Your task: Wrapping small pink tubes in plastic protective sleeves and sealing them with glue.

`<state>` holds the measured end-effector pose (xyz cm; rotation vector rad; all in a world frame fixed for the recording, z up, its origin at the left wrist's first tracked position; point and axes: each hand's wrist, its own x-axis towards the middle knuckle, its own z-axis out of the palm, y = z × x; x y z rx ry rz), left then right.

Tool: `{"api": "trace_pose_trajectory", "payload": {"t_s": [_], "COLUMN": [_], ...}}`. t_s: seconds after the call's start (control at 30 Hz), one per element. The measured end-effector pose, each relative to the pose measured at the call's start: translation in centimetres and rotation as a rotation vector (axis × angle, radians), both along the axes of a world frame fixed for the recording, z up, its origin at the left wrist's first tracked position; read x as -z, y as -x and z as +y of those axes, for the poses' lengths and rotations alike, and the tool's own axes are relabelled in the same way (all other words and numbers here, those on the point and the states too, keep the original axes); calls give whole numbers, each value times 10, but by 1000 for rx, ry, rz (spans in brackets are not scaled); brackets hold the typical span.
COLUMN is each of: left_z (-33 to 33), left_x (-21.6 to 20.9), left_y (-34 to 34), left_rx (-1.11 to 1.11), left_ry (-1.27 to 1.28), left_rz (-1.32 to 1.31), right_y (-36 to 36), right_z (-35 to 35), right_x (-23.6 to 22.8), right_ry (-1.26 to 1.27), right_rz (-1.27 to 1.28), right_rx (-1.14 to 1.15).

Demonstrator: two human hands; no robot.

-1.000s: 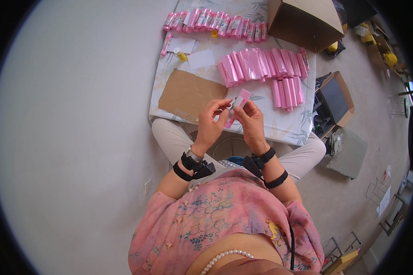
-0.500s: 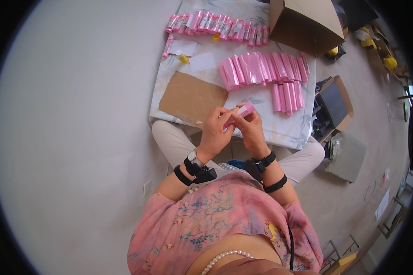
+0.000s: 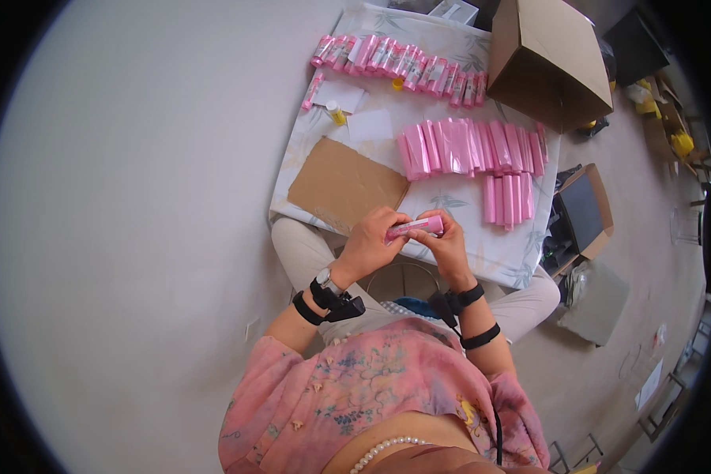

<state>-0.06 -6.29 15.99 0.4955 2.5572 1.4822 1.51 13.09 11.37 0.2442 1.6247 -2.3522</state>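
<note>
Over the table's near edge, my left hand (image 3: 374,239) and my right hand (image 3: 449,251) hold a small pink roll of thin plastic (image 3: 421,226) between them, one at each end. A pale strip shows along the roll. My left fingers close round its left end, while the right thumb and fingers grip the right end. Just beyond my hands lies a flat brown cardboard sheet (image 3: 340,188). Several plain pink rolls (image 3: 450,148) lie side by side to the right of it. Along the far side runs a row of pink rolls with printed labels (image 3: 407,66).
A small yellow bottle (image 3: 336,114) stands near white paper slips (image 3: 370,125), with a yellow cap (image 3: 397,84) close by. One labelled roll (image 3: 312,92) lies apart at the left edge. A large cardboard box (image 3: 557,59) sits far right; an open box (image 3: 584,209) is beside the table.
The roll has turned from slanting to nearly level, and my hands have moved slightly apart along it. The whole view has shifted, so the table appears lower and further right.
</note>
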Motion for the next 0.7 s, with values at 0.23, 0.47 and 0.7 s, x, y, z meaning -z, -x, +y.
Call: {"api": "trace_pose_trajectory", "payload": {"t_s": [0.23,0.47,0.7], "left_z": [-2,2,19], "left_x": [11,129,163], "left_y": [61,236,287], "left_rx": [-123,-335,-426], "left_ry": [24,215,552], "left_rz": [125,373,273], "right_y": [14,-21,-23], "right_z": [3,40,51], "right_x": [40,119,137], "right_ry": [-59,-861,-1014], "right_rz": [104,307,541], "right_rx": [193,257,178]}}
